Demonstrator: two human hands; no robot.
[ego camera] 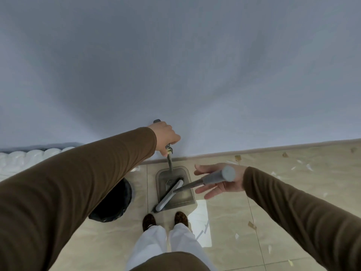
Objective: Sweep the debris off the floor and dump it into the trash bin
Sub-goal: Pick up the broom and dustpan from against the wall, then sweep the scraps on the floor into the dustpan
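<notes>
Your left hand point(165, 136) has its fingers curled round the top of the dustpan handle point(169, 160), close to the wall point(175, 65). Below those fingers the dustpan point(175, 198) sits on the floor point(234, 212) with the broom head point(169, 194) lying inside it. Your right hand point(218, 180) is open, fingers spread and relaxed, the grey broom handle point(216, 178) resting across the palm. Left of the dustpan stands the trash bin point(115, 200) with a black liner; its contents are hidden. Scraps of debris point(252, 225) lie scattered on the tiles to the right of your right fingers
</notes>
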